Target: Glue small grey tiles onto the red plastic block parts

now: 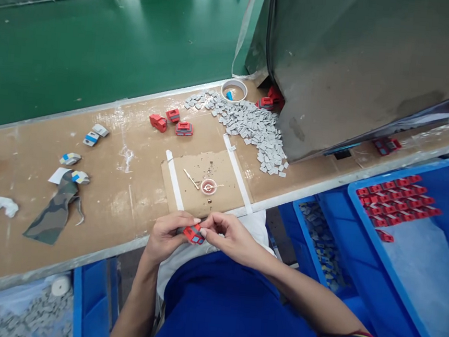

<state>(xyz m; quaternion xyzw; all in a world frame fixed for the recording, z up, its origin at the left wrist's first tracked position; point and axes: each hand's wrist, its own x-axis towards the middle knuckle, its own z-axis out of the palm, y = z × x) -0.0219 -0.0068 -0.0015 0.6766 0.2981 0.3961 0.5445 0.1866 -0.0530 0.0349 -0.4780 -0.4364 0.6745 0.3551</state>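
Between both hands, at the table's near edge, is a small red toy vehicle body (194,233) with grey parts. My left hand (169,234) is closed round its left side. The thumb and fingers of my right hand (228,237) pinch at its right side; whether a small part is between those fingertips is hidden. Just beyond the hands, a small round cup (208,186) of reddish liquid with a thin stick in it sits on a taped cardboard sheet (194,158). A wooden stick (191,179) lies beside the cup.
Many small grey tiles (252,126) are heaped near a tape roll (234,91). Red toy pieces (184,129) stand on the table's far side. Camouflage cloth (51,213) lies at left. A blue tray (400,268) at right holds rows of red pieces. A large metal housing (359,70) blocks the back right.
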